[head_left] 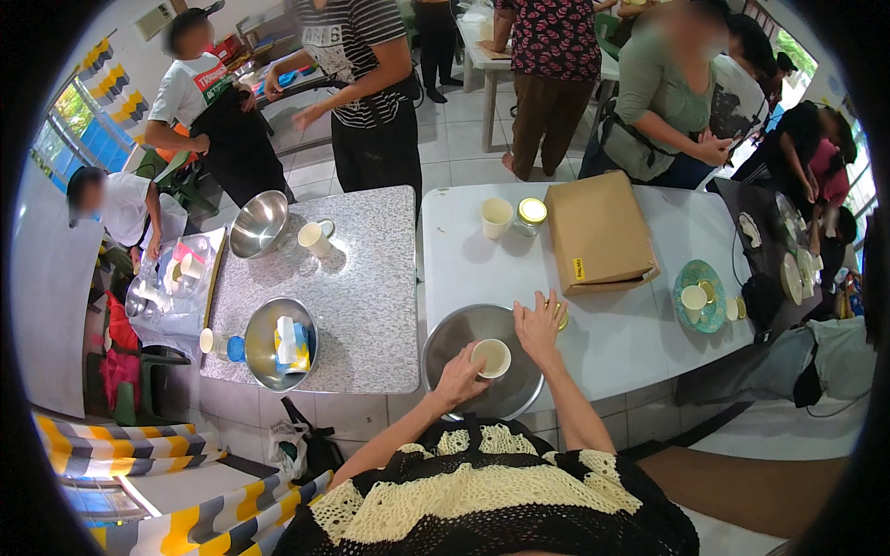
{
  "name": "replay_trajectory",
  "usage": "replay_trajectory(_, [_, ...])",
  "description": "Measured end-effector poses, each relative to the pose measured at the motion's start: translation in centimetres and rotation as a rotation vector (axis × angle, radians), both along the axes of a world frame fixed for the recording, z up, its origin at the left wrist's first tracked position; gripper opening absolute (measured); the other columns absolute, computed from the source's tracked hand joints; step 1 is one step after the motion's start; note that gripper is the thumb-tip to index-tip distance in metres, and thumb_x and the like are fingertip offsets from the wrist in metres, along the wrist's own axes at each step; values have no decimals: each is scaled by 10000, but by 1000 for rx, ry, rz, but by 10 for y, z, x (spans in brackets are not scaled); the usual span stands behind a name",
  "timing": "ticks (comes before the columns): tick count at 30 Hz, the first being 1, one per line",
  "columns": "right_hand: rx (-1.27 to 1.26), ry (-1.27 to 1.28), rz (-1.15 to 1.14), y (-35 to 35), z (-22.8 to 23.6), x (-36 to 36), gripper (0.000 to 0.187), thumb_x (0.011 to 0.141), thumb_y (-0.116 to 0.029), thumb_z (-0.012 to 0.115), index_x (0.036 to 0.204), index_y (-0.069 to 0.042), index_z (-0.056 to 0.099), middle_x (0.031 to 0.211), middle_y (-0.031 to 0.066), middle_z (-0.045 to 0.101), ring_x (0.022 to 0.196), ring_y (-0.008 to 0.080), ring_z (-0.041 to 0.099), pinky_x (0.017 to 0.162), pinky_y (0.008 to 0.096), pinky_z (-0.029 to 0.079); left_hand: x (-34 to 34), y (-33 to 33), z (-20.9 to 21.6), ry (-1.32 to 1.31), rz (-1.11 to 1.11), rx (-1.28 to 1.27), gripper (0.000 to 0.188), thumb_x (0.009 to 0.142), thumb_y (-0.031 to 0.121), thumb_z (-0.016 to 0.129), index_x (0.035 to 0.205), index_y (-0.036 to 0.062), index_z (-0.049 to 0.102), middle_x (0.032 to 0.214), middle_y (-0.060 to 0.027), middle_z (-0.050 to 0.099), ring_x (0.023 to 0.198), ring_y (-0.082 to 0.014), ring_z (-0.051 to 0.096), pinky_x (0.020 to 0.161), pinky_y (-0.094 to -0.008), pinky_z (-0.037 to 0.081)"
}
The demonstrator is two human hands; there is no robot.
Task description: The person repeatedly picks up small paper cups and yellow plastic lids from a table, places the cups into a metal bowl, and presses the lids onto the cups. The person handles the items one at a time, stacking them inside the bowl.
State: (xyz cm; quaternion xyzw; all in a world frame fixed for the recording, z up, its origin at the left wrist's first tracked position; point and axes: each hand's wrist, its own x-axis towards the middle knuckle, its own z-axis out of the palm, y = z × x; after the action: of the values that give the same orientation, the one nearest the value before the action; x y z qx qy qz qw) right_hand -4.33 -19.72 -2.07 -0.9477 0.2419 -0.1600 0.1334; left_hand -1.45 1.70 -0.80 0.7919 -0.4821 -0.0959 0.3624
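Observation:
My left hand (458,378) is closed around a cream paper cup (492,360), held over a large steel mixing bowl (443,341). The cup's mouth faces up, and I cannot make out anything in it. Above the bowl's right rim, my right hand (539,331) has its fingers spread, palm down. A small gold lid (563,317) shows beside its fingers, partly hidden by them; whether they touch is unclear. The bowl rests at the near left corner of a white table (612,338).
Beyond the bowl stand another paper cup (496,218), a glass jar (531,215) with a gold lid and a cardboard box (601,232). A teal plate (712,320) with cups lies right. The speckled table (366,306) on the left bears two steel bowls. Several people stand around.

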Motion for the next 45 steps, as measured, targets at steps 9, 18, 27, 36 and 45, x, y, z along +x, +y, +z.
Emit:
replay_trajectory(9, [-45, -89, 47, 2, -1, -5, 501, 933, -443, 533, 804, -13, 757, 1243, 196, 555, 1334, 421, 332, 1131, 603, 172, 3, -4, 5, 2, -8, 2, 393, 692, 185, 785, 950, 33, 531, 1251, -188, 504, 1081, -383, 543, 869, -448, 501])
replay_trajectory(18, [-49, -94, 53, 5, 8, -7, 498, 878, -485, 612, 798, -17, 760, 1207, 175, 573, 1305, 412, 359, 1124, 589, 189, 4, -4, 1, -11, -10, -32, 360, 694, 174, 790, 867, 29, 510, 1264, -210, 501, 1118, -402, 532, 884, -448, 499])
replay_trajectory(27, [-48, -144, 55, 4, 2, -6, 473, 871, -457, 636, 766, -10, 748, 1199, 177, 571, 1286, 415, 373, 1107, 592, 212, 3, -4, 8, -2, -11, -25, 351, 691, 164, 790, 865, 18, 522, 1254, -205, 500, 1104, -405, 536, 885, -446, 496])
replay_trajectory(36, [-41, -158, 66, 3, 4, -7, 414, 870, -411, 656, 747, -23, 731, 1195, 158, 574, 1286, 402, 370, 1090, 590, 220, 2, -5, 6, 3, -11, 2, 373, 678, 162, 788, 924, 20, 547, 1297, -198, 484, 1161, -391, 510, 912, -449, 493])
replay_trajectory(45, [40, -272, -5, 3, 9, -8, 308, 877, -297, 652, 1109, -96, 641, 1296, 148, 501, 1311, 377, 360, 1099, 565, 232, 19, -12, 25, -9, 89, -91, 508, 652, 116, 806, 1082, 32, 550, 1362, -197, 449, 1214, -395, 490, 939, -437, 496])
